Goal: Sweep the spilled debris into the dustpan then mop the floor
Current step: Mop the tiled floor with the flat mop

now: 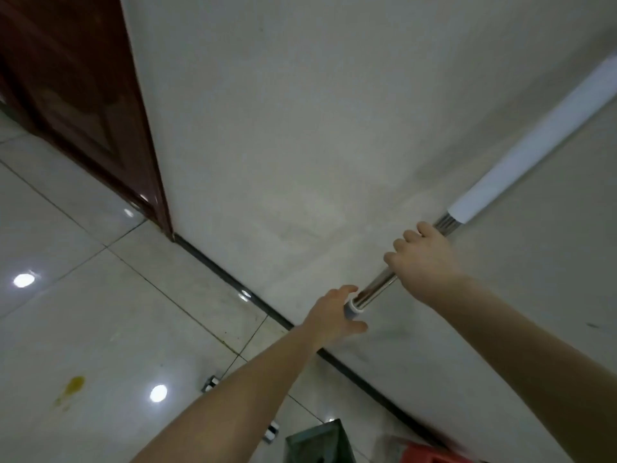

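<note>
Shiny steel mop handle [377,290], white sleeve [541,135]

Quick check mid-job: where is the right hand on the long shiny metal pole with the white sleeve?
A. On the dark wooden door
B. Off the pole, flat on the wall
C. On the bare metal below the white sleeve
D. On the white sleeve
C: the right hand grips the shiny metal pole on bare metal just below the white sleeve.

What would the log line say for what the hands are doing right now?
stage: mop pickup | right hand: grips metal pole | left hand: around pole's grey collar | floor: yellow stain unmopped
</note>
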Action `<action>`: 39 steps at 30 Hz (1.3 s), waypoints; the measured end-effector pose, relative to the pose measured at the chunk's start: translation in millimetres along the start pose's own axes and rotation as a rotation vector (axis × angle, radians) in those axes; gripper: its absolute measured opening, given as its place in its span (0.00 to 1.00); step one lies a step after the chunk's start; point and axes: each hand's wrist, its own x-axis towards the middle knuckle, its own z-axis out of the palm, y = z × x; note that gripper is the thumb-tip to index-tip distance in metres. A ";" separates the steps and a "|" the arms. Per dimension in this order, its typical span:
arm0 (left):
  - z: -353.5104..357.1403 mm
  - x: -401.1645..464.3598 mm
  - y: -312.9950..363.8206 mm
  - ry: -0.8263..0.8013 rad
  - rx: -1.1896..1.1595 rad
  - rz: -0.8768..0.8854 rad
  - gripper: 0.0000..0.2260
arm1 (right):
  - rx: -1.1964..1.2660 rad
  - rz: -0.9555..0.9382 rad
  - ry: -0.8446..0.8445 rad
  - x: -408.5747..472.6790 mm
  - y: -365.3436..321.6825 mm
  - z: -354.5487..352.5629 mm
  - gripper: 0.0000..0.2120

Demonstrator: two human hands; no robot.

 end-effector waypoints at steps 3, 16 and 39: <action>13.7 15.2 -2.4 -0.040 0.000 0.016 0.27 | -0.081 -0.022 -0.218 13.7 -1.0 -13.8 0.02; -49.5 -42.7 -19.8 0.201 0.145 0.119 0.11 | -0.250 -0.201 -0.004 19.6 -38.3 -99.0 0.13; -54.8 -321.8 -83.5 0.484 0.562 0.049 0.17 | 0.108 -0.076 0.192 -164.4 -226.9 -176.6 0.16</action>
